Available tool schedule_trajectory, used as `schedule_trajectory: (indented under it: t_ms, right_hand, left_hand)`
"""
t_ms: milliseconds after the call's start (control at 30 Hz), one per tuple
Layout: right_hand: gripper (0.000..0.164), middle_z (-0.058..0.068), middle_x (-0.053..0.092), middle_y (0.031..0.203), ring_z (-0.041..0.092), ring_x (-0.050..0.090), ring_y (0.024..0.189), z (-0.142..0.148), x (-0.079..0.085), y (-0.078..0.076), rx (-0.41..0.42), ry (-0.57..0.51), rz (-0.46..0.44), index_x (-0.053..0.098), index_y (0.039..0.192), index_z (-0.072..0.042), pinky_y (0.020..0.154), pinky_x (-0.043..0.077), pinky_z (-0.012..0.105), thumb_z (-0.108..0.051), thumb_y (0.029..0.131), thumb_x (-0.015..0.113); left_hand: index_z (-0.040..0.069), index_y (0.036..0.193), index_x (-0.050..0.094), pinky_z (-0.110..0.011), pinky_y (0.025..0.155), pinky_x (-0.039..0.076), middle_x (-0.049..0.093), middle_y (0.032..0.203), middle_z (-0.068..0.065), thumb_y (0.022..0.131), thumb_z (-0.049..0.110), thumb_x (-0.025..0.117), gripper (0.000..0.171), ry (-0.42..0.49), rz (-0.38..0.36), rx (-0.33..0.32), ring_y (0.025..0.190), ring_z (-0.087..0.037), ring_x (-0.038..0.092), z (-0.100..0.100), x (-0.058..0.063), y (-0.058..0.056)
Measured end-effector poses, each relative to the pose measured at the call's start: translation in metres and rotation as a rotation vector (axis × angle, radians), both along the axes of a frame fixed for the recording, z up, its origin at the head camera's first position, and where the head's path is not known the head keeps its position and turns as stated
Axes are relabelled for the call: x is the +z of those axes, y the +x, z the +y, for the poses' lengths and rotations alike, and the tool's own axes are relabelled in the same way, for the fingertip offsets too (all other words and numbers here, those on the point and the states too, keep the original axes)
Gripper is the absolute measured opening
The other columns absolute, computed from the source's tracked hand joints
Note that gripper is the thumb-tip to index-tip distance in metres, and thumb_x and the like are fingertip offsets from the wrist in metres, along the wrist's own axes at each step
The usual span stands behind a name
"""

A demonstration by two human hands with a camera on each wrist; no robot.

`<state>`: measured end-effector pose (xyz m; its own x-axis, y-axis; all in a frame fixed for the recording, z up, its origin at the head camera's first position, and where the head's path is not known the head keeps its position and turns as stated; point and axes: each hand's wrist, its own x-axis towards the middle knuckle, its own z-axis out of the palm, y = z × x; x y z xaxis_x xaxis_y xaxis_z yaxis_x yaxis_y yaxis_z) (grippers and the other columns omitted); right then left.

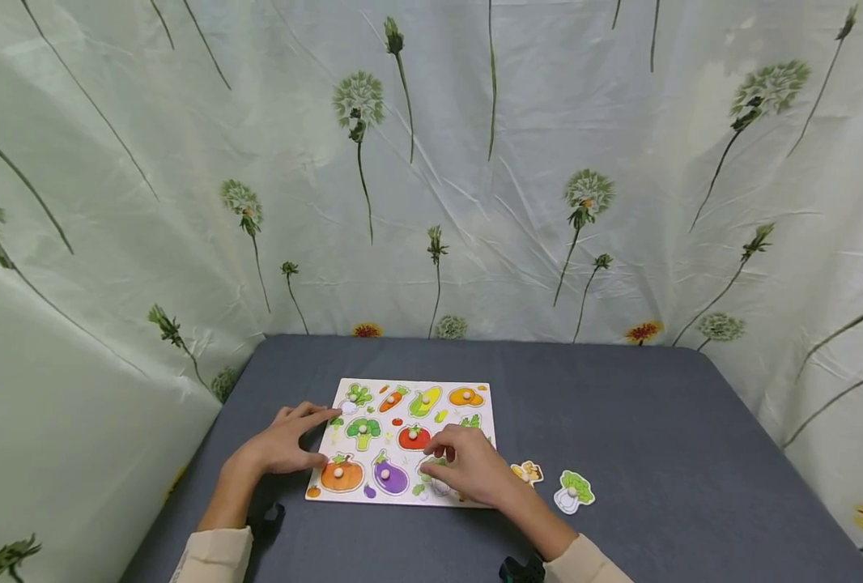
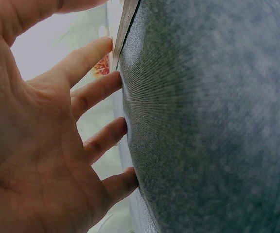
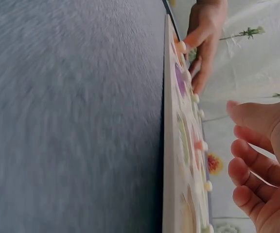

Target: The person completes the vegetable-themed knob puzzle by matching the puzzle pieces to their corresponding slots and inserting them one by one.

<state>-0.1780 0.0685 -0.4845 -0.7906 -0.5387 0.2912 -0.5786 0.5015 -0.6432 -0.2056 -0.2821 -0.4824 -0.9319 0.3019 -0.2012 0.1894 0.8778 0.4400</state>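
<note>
A white puzzle board (image 1: 344,495) with knobbed vegetable pieces lies flat on the table. My left hand (image 1: 282,441) is spread at its left edge, with thumb and index finger touching the board. Seen in the left wrist view, the other fingers of the left hand (image 2: 43,141) rest on the cloth beside the board. Over the board's lower right part hovers my right hand (image 1: 471,465), hiding some of it. In the right wrist view the right hand (image 3: 271,150) has loosely bent fingers, apart from the knobs, and holds nothing. Nearby are the tomato piece (image 1: 414,438) and eggplant piece (image 1: 391,479).
Right of the board lie a loose bok choy piece (image 1: 573,491) and a tan-and-orange piece (image 1: 529,471), partly behind my right arm. Dark grey cloth covers the table (image 1: 643,437). A dandelion-print curtain (image 1: 504,194) stands behind and at both sides.
</note>
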Motion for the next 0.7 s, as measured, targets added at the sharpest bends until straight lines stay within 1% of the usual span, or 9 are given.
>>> schedule_trajectory:
  t_ms: [133, 233, 433, 600, 700]
  right_hand:
    - [0.013, -0.002, 0.067, 0.081, 0.012, 0.058, 0.071, 0.015, 0.003, 0.001, -0.013, -0.001, 0.018, 0.078, 0.094, -0.010, 0.064, 0.045, 0.019, -0.019, 0.086, 0.084]
    - [0.013, -0.006, 0.067, 0.081, 0.009, 0.057, 0.071, 0.026, 0.005, 0.003, -0.034, 0.004, 0.021, 0.079, 0.095, -0.011, 0.064, 0.046, 0.020, -0.019, 0.086, 0.084]
    - [0.012, -0.011, 0.067, 0.084, 0.001, 0.055, 0.073, 0.048, 0.004, 0.007, -0.079, 0.000, -0.006, 0.079, 0.096, -0.012, 0.066, 0.049, 0.022, -0.019, 0.087, 0.083]
    - [0.011, -0.013, 0.064, 0.083, 0.005, 0.056, 0.071, 0.066, 0.001, 0.012, -0.120, 0.000, -0.002, 0.078, 0.095, -0.016, 0.064, 0.048, 0.021, -0.020, 0.086, 0.084]
    - [0.012, -0.014, 0.061, 0.080, 0.005, 0.055, 0.070, 0.078, 0.001, 0.013, -0.153, 0.002, 0.009, 0.078, 0.095, -0.016, 0.063, 0.047, 0.021, -0.019, 0.085, 0.085]
  left_hand:
    - [0.026, 0.152, 0.052, -0.070, 0.100, 0.040, 0.049, 0.148, -0.009, 0.078, 0.039, 0.081, 0.081, 0.005, 0.002, -0.004, 0.128, -0.036, 0.040, -0.001, -0.002, -0.001]
    - [0.027, 0.152, 0.052, -0.069, 0.099, 0.040, 0.049, 0.148, -0.009, 0.078, 0.039, 0.081, 0.081, 0.004, 0.007, -0.007, 0.127, -0.035, 0.041, -0.002, -0.003, -0.002]
    - [0.028, 0.151, 0.053, -0.069, 0.099, 0.040, 0.049, 0.148, -0.009, 0.077, 0.040, 0.082, 0.081, -0.005, 0.009, -0.006, 0.126, -0.034, 0.041, -0.003, -0.001, -0.001]
    - [0.026, 0.152, 0.052, -0.070, 0.099, 0.040, 0.049, 0.147, -0.011, 0.078, 0.041, 0.081, 0.081, 0.004, 0.018, -0.012, 0.126, -0.037, 0.040, -0.003, -0.001, -0.001]
    - [0.026, 0.153, 0.052, -0.070, 0.099, 0.039, 0.049, 0.147, -0.013, 0.079, 0.041, 0.080, 0.081, 0.003, 0.027, -0.022, 0.125, -0.039, 0.040, -0.003, -0.001, -0.001]
